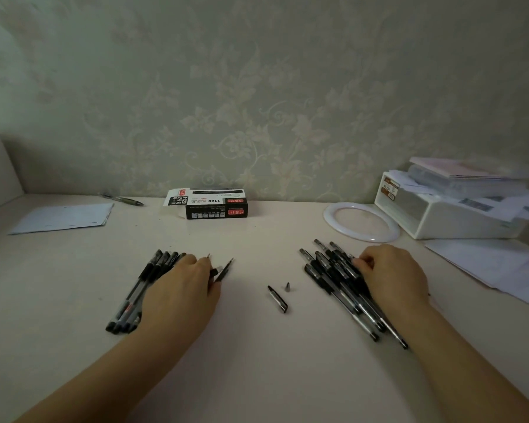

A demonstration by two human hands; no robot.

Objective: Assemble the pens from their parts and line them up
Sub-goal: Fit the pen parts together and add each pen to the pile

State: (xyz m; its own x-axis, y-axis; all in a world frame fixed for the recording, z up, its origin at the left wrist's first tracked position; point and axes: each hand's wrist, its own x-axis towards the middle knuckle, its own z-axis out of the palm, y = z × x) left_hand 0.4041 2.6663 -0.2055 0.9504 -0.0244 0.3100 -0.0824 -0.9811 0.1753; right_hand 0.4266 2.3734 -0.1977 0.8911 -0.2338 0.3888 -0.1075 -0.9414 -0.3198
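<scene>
A loose black pen cap with a clip (278, 298) and a small grey cone-shaped tip (287, 286) are lying apart at mid-desk, between two groups of black gel pens — probably parts waiting to be fitted. The tidy row of pens (141, 293) on the left is lying side by side, likely finished; the left hand (182, 290) is resting palm-down over it, fingers curled around a thin dark refill (225, 270). The right hand (390, 274) is arching over the jumbled heap of pens (338, 277), fingertips pinching into it; what it grips I cannot tell.
</scene>
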